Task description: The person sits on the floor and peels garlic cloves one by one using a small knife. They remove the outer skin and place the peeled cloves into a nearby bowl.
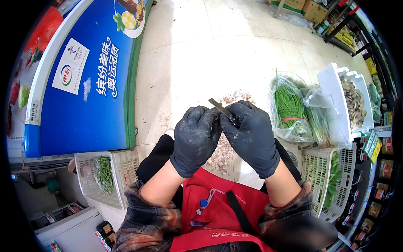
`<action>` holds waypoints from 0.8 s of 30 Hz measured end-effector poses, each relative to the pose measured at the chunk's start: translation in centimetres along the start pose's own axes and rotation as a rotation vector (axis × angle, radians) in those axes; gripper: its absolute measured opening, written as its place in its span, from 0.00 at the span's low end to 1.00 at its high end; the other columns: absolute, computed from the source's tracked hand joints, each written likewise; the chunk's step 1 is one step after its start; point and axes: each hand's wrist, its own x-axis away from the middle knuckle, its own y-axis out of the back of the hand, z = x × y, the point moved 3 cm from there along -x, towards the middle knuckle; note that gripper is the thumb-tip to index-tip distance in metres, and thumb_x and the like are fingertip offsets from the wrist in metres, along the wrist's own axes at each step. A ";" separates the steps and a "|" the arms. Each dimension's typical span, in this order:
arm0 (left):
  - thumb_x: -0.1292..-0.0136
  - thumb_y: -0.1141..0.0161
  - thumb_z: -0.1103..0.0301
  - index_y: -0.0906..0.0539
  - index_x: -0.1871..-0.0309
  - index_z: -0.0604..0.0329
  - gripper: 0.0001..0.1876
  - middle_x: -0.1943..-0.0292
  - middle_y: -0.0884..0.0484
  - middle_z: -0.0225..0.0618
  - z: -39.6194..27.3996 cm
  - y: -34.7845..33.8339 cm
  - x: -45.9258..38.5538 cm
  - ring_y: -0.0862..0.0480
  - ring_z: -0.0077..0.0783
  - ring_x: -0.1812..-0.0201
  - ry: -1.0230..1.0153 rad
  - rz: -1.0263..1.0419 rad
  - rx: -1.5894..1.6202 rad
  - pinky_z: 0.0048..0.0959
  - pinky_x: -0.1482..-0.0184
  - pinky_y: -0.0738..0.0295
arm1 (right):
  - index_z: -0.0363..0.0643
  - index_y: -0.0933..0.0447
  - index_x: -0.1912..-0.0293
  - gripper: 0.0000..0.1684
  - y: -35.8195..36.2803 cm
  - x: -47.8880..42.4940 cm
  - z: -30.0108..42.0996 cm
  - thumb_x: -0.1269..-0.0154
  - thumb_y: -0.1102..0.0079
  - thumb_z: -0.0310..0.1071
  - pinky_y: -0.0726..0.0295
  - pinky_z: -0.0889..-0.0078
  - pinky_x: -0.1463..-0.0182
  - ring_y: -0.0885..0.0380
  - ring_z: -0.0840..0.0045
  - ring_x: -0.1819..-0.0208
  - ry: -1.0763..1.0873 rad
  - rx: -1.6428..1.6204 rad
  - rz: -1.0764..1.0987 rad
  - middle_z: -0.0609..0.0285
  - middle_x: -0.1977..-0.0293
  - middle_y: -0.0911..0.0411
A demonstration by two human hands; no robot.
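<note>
My right hand (251, 134), in a dirt-smudged black glove, grips a small narrow metal blade (219, 106), which looks like a short knife. The blade points up and left, across the gap between my hands. Close against it is my left hand (198, 138), also in a black glove, with its fingers curled inward. Whatever may be between those left fingertips is hidden. On the tile floor below my hands lie scattered purplish-white garlic skins (222, 154), with another heap of skins (237, 96) just beyond. A red apron (220, 204) covers my lap.
A blue chest freezer (85, 94) stands at the left. Below it is a white plastic crate (124, 163) with green stalks (105, 174). To the right are bagged green chives (289, 104), a white foam box (333, 94) of mushrooms (352, 100) and a crate (318, 179) of leafy greens (333, 186).
</note>
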 end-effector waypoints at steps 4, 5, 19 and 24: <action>0.57 0.37 0.80 0.20 0.63 0.62 0.14 0.72 0.22 0.39 -0.2 0.0 0.1 0.21 0.33 0.72 0.068 0.049 0.043 0.27 0.70 0.27 | 0.36 0.27 0.72 0.07 -0.4 -0.2 -1.8 0.48 0.44 0.31 0.30 0.71 0.72 0.29 0.67 0.78 -0.122 -0.174 0.115 0.54 0.79 0.29; 0.55 0.37 0.80 0.20 0.62 0.62 0.14 0.71 0.22 0.38 -0.1 0.0 0.1 0.21 0.30 0.71 0.123 0.034 0.160 0.26 0.70 0.27 | 0.36 0.27 0.71 0.07 -0.6 -0.2 -2.6 0.48 0.45 0.31 0.30 0.73 0.72 0.29 0.71 0.79 -0.180 -0.292 0.135 0.56 0.80 0.29; 0.43 0.44 0.79 0.24 0.59 0.67 0.09 0.61 0.19 0.38 1.0 0.7 -0.2 0.21 0.22 0.61 0.563 0.047 0.921 0.20 0.57 0.25 | 0.37 0.23 0.70 0.20 1.3 0.2 -0.1 0.34 0.54 0.43 0.36 0.87 0.75 0.35 0.89 0.80 -0.528 -0.855 0.623 0.68 0.82 0.30; 0.48 0.40 0.82 0.22 0.63 0.62 0.09 0.65 0.19 0.35 0.9 1.1 -0.1 0.21 0.22 0.64 0.362 -0.073 0.549 0.21 0.61 0.26 | 0.37 0.24 0.68 0.11 0.6 0.2 -0.7 0.36 0.48 0.35 0.37 0.85 0.77 0.36 0.90 0.80 -0.494 -0.768 0.335 0.70 0.82 0.32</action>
